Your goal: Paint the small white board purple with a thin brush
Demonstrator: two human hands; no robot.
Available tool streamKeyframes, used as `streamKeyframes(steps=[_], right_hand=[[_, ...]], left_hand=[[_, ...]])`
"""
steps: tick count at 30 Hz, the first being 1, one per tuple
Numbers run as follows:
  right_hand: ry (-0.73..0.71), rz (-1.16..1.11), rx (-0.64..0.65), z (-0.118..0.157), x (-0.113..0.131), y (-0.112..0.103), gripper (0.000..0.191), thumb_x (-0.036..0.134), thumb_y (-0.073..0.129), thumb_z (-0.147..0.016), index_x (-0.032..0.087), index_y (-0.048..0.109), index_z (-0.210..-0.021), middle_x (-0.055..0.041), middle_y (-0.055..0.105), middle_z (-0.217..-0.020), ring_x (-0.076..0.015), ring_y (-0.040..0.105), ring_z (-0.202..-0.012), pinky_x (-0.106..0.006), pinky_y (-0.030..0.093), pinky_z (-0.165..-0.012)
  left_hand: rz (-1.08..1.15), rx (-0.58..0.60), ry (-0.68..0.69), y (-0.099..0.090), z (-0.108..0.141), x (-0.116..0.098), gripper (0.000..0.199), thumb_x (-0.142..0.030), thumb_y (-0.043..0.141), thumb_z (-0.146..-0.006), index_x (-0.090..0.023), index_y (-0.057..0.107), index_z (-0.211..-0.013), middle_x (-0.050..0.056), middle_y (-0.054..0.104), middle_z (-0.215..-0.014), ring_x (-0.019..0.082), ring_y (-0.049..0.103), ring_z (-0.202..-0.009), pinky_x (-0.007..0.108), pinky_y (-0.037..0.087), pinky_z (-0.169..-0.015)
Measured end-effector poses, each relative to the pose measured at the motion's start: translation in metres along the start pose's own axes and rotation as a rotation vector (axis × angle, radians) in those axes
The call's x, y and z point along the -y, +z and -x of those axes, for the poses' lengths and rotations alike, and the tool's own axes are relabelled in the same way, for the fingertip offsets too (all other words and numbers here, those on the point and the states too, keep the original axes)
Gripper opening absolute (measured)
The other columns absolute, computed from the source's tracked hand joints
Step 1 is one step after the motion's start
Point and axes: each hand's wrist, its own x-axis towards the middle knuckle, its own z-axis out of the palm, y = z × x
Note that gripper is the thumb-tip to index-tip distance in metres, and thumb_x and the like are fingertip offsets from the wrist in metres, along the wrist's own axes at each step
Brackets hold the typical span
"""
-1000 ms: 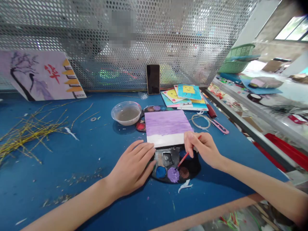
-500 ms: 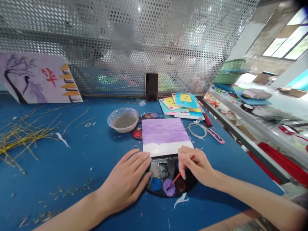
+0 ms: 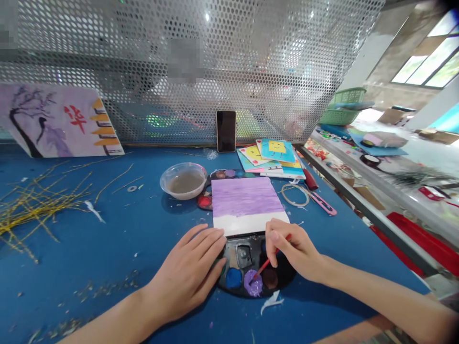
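My right hand (image 3: 296, 246) grips a red paintbrush (image 3: 264, 264), its tip dipped in the purple paint (image 3: 254, 284) of a black palette (image 3: 247, 291). Resting on that palette is a white board (image 3: 247, 200), painted purple over its upper part and white along the near strip. My left hand (image 3: 195, 267) lies flat with fingers stretched, fingertips at the board's near left corner and the palette's left edge. Blue paint (image 3: 234, 277) and brown paint (image 3: 270, 278) fill wells on either side of the purple. The board hides the palette's middle.
Cloudy water fills a plastic bowl (image 3: 183, 181) left of the board. Behind stand a phone (image 3: 226, 131) and a perforated metal screen (image 3: 143, 62). Small painted cards (image 3: 274, 155) and a pink cutter (image 3: 323, 204) lie right. Yellow twigs (image 3: 39, 205) and a painting (image 3: 60, 119) are left.
The view has shifted very slightly. Both hands keep nearly the same places, and the brush tip stays in the purple paint.
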Motion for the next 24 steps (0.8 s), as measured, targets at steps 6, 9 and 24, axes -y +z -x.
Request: streamKeyframes(steps=[6, 9, 24], right_hand=[[-0.009, -0.008, 0.010, 0.0019, -0.0015, -0.0006, 0.059, 0.038, 0.032, -0.104, 0.019, 0.060, -0.055, -0.0014, 0.059, -0.057, -0.0115, 0.048, -0.062, -0.028, 0.038, -0.069], [-0.012, -0.019, 0.017, 0.0023, -0.0008, -0.0015, 0.059, 0.038, 0.031, -0.104, 0.018, 0.059, -0.057, -0.0012, 0.058, -0.058, -0.0107, 0.048, -0.063, -0.027, 0.038, -0.068], [-0.019, -0.086, -0.040, 0.0033, 0.0011, -0.0038, 0.059, 0.038, 0.028, -0.105, 0.018, 0.051, -0.055, 0.0000, 0.054, -0.056, -0.0104, 0.046, -0.058, -0.028, 0.037, -0.066]], left_hand=[[-0.001, -0.009, 0.003, 0.0009, 0.0007, 0.0005, 0.031, -0.018, 0.046, -0.096, -0.008, 0.058, -0.122, 0.012, 0.068, -0.120, 0.025, 0.061, -0.111, 0.043, 0.036, -0.107], [0.005, -0.003, 0.004, 0.0008, 0.0008, 0.0005, 0.031, -0.017, 0.046, -0.095, -0.008, 0.059, -0.122, 0.012, 0.068, -0.120, 0.025, 0.061, -0.111, 0.043, 0.037, -0.106], [0.016, 0.045, -0.005, 0.0004, -0.0009, 0.0000, 0.030, -0.019, 0.046, -0.096, -0.007, 0.060, -0.120, 0.014, 0.067, -0.121, 0.026, 0.062, -0.113, 0.045, 0.038, -0.106]])
